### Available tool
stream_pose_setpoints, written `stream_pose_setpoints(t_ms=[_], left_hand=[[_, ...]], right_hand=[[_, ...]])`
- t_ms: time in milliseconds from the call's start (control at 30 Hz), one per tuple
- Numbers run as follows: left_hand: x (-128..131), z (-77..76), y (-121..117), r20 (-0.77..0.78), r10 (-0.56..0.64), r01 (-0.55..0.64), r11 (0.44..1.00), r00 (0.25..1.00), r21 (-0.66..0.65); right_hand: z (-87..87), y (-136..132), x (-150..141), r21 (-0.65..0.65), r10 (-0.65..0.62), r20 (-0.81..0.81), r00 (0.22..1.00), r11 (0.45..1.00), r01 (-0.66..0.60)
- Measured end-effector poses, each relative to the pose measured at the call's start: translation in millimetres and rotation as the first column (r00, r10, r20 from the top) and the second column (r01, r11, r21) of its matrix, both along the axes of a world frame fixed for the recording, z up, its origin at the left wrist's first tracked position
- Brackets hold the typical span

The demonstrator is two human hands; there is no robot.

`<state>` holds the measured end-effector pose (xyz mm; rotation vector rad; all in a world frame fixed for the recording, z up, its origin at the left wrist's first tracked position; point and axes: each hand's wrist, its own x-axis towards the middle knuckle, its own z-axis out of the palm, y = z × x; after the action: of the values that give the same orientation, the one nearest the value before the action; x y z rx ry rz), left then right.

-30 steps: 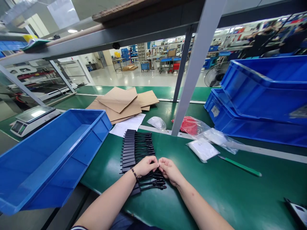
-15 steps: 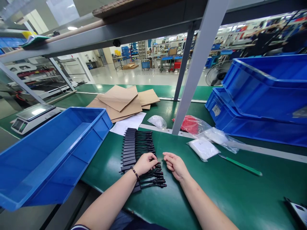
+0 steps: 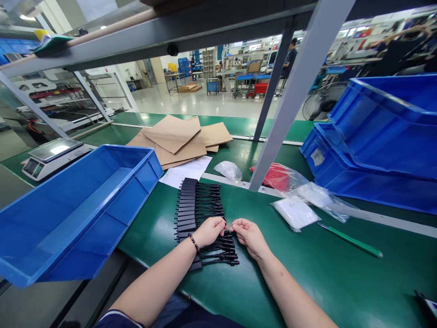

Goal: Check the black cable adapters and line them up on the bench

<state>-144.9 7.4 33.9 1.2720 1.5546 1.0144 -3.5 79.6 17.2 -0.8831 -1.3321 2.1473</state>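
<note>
A row of black boxes with short cables (image 3: 186,200) lies side by side on the green table, their connector ends pointing right. Across the lower part of the row reaches my left hand (image 3: 212,231), its thumb and fingers closed at the tip of one black cable. Close to its right, my right hand (image 3: 248,236) is pinched, the fingertips almost meeting those of my left. Whatever the right fingers hold is too small to make out. Several cable ends (image 3: 230,256) show below my left hand; part of the row is hidden under it.
A long blue bin (image 3: 85,214) stands left, by a scale (image 3: 51,157). Behind lie cardboard sheets (image 3: 174,141), paper (image 3: 186,171) and a clear bag (image 3: 228,170). To the right are a white packet (image 3: 295,212), red bag (image 3: 276,176), green-handled tool (image 3: 355,241) and stacked blue bins (image 3: 375,173).
My right hand has moved left, and its fingers have closed to a pinch beside my left fingertips. My left hand stays over the cable ends. The view has shifted slightly.
</note>
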Motion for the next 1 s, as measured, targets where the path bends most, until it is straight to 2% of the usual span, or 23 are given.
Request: stream_pose_setpoints(t_ms=[200,400,533,667,767,1000], left_hand=[[2,-4.8,1,0.114,0.016,-0.012,0.999,0.993,-0.038],[3,-4.6,0,0.105,0.04,-0.034,0.998,0.994,-0.056],[1,-1.6,-1,0.102,0.019,-0.011,0.997,0.995,-0.077],[-1,2.2,-2,0.167,-0.03,0.049,0.993,0.986,-0.112],[-1,3.9,-1,0.214,-0.023,0.052,0.99,0.977,-0.132],[0,3.5,2,0.209,0.049,-0.022,0.991,0.977,-0.131]], right_hand=[[0.7,-7,-6,0.112,0.002,0.054,0.999,0.994,-0.008],[0.8,-8,-6,0.18,0.002,0.065,0.998,0.984,-0.014],[0.4,-11,-7,0.136,0.057,0.047,0.997,0.989,-0.062],[0.7,-14,-10,0.071,0.078,0.021,0.997,0.994,-0.079],[0.4,-12,-10,0.004,0.079,0.001,0.997,0.997,-0.079],[-6.5,9,-1,-0.157,-0.056,-0.077,0.995,0.987,0.043]])
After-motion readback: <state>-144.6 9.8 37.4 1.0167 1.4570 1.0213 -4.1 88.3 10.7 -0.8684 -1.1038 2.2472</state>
